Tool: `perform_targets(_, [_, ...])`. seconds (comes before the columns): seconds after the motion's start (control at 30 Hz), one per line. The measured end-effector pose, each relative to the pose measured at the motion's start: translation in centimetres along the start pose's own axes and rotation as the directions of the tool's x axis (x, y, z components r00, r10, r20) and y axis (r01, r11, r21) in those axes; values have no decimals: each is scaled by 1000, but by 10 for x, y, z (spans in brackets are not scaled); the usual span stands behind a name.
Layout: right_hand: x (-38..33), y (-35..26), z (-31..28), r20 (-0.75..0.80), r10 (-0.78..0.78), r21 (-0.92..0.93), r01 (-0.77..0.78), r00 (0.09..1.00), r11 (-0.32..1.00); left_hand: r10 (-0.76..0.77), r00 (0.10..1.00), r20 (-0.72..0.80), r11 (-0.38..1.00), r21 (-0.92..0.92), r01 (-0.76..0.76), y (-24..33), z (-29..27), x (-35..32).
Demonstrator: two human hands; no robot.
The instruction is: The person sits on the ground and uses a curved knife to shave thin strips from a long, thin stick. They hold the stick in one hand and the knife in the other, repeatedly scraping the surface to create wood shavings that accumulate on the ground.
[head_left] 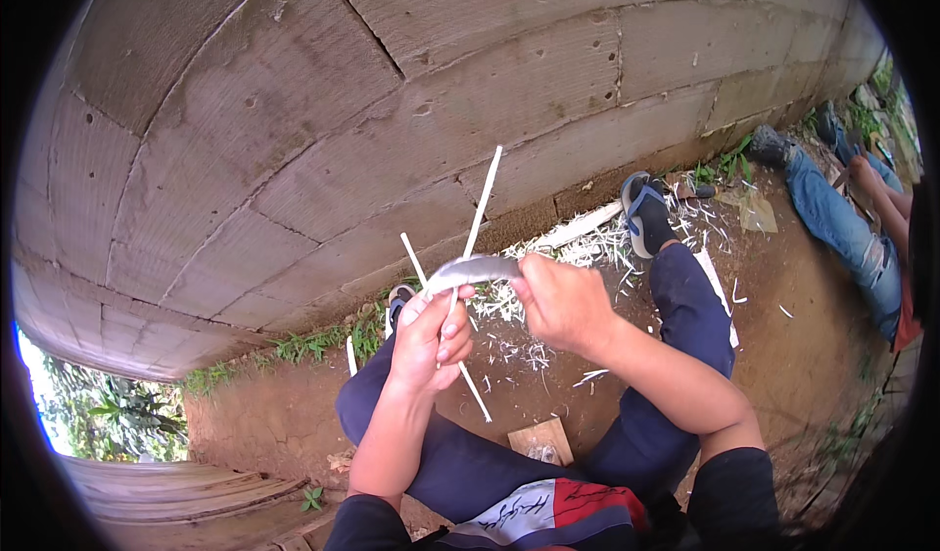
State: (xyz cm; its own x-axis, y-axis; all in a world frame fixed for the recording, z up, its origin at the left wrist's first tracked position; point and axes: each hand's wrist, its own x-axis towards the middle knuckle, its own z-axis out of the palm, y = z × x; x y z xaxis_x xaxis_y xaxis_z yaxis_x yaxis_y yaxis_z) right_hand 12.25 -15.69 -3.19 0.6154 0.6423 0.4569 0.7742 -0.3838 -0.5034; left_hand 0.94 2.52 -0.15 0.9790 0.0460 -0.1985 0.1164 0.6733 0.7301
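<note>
My left hand (423,335) is closed around two thin, pale strips that look like split wood or bamboo. One long strip (483,201) slants up toward the wall; the other strip (475,391) crosses it, its lower end coming out below my fingers. My right hand (568,301) is wrapped round the handle of a knife with a curved grey blade (477,271). The blade lies across the strips, just above my left fingers, its curved end close to the left thumb. The handle is hidden inside my right fist.
Pale shavings (599,257) cover the dirt between my sandalled feet, beside a longer pale piece (578,228). A block wall (392,149) rises ahead. Between my legs lies a small board (550,437) with something clear on it. Another person in torn jeans (832,213) sits at the right.
</note>
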Motion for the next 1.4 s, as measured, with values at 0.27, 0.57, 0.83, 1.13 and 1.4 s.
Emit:
perform_targets(0.27, [5, 8, 6, -162, 66, -128, -87, 985, 988, 14, 992, -128, 999, 51, -7, 0, 4, -5])
perform_targets(0.57, [13, 0, 1, -243, 227, -193, -276, 943, 942, -16, 981, -194, 994, 105, 37, -2, 9, -6])
perform_targets(0.83, [12, 2, 1, -134, 202, -78, -214, 970, 974, -11, 980, -197, 996, 88, 29, 1, 11, -8])
perform_targets(1.13, [5, 7, 9, -178, 25, -15, -28, 984, 999, -138, 979, 149, 916, -357, 183, 9, -6, -8])
perform_targets(1.4, [7, 2, 13, -216, 69, 80, -53, 974, 995, -63, 923, 379, 788, -548, 279, 7, -10, -10])
